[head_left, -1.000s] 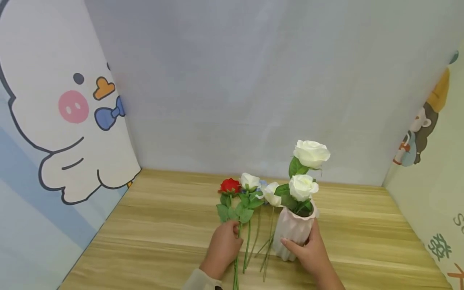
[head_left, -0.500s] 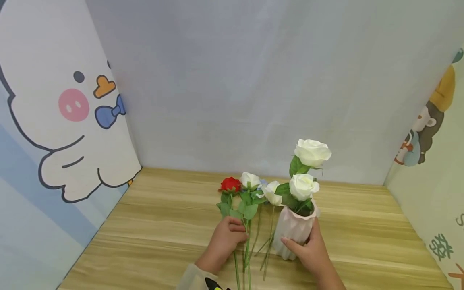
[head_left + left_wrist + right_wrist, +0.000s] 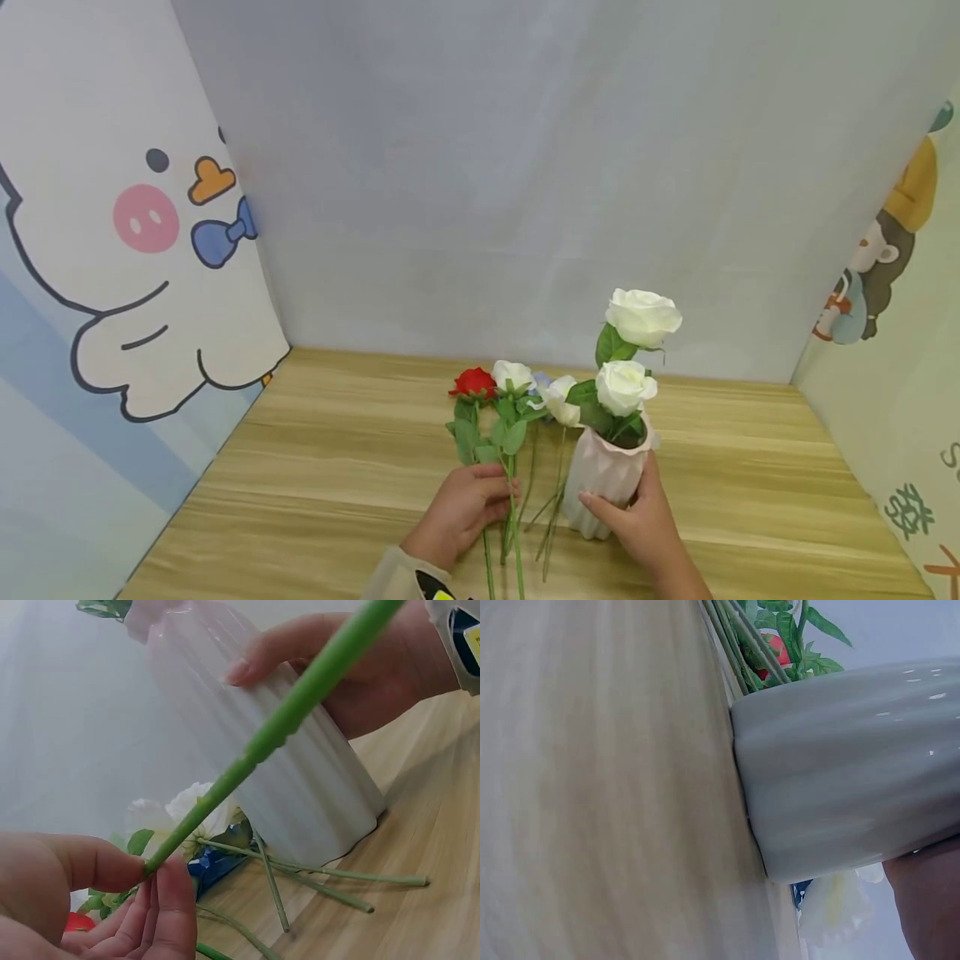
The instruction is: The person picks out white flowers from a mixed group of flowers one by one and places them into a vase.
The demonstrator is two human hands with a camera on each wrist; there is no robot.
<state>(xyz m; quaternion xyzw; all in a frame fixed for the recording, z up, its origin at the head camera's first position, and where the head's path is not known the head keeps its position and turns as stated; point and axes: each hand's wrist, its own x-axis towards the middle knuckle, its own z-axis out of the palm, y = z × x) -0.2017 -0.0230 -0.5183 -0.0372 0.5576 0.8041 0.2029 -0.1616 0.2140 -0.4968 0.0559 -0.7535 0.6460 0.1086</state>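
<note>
In the head view my left hand (image 3: pixel 468 508) is among the lying flowers, beside the stems. The left wrist view shows its thumb and fingertips pinching a green rose stem (image 3: pixel 247 761), which slants up toward the camera; which bloom it belongs to I cannot tell. A red rose (image 3: pixel 474 382) and a white rose (image 3: pixel 513 377) lie just beyond that hand. My right hand (image 3: pixel 643 518) grips a pale pink fluted vase (image 3: pixel 600 487) from the right side, thumb across its front. Two white roses (image 3: pixel 626 387) stand upright in the vase, one above the other.
Left of the vase lie a white flower (image 3: pixel 558 402) with thin stems and a partly hidden blue flower (image 3: pixel 542 383). All rest on a wood-grain table (image 3: pixel 337 467). A grey backdrop (image 3: pixel 480 183) rises behind, with printed cartoon panels at both sides.
My left hand has shifted slightly right across the stems, and the pinched stem's lower end has swung right. My right hand and the vase have stayed about where they were.
</note>
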